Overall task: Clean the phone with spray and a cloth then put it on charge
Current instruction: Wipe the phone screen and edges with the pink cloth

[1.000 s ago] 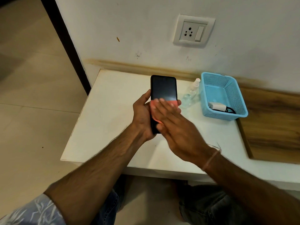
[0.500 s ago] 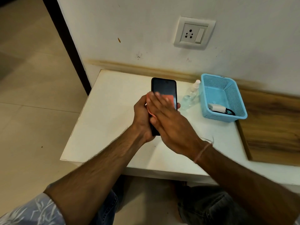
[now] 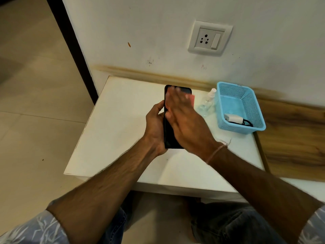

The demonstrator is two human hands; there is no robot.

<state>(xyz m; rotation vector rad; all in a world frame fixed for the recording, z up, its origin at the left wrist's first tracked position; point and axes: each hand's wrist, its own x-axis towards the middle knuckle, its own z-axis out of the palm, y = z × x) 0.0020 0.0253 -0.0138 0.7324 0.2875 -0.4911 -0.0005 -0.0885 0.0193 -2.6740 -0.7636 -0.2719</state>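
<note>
While the left hand grips the phone by its left edge, fingers curled round the back and thumb on the side, the right hand lies flat over the screen with its fingers pressed together and stretched toward the far end. Under those fingers sits the pink cloth, only a corner showing at the right edge of the phone (the fingertips are blurred, so how firmly they press I cannot tell). The phone is held just above the white counter, its long axis running near to far, top end pointing at the wall. My reading is that the wipe runs along that axis. For charging, the things lie to the right: the spray bottle just beside the phone, then the blue basket with the charger inside, and the wall socket above. The right hand is nearer to all of them.
</note>
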